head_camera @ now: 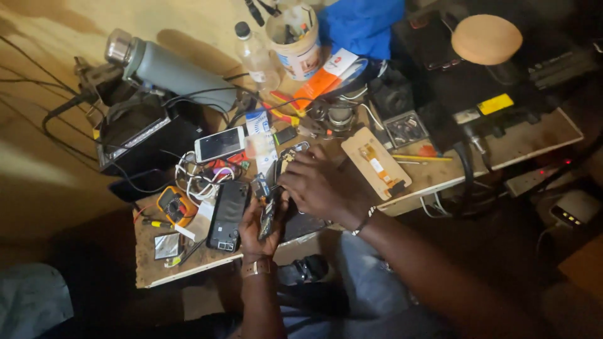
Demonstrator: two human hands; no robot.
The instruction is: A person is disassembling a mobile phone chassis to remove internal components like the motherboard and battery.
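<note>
My left hand (256, 229) grips a small dark phone part (268, 218) at the front edge of the wooden workbench (151, 267). My right hand (320, 185) rests just above it, fingers curled over an opened phone body (286, 160) and touching the part. A black phone (229, 215) lies face down just left of my left hand. A white phone (219, 144) lies farther back. A detached screen panel (375, 162) with an orange flex cable sits to the right of my right hand.
Tangled wires and a small orange meter (174, 204) lie at the left. A grey flask (173, 68), a clear bottle (256, 56) and a tub of tools (296, 39) stand at the back. A black device (147, 135) sits at the left, a parts tray (406, 129) at the right.
</note>
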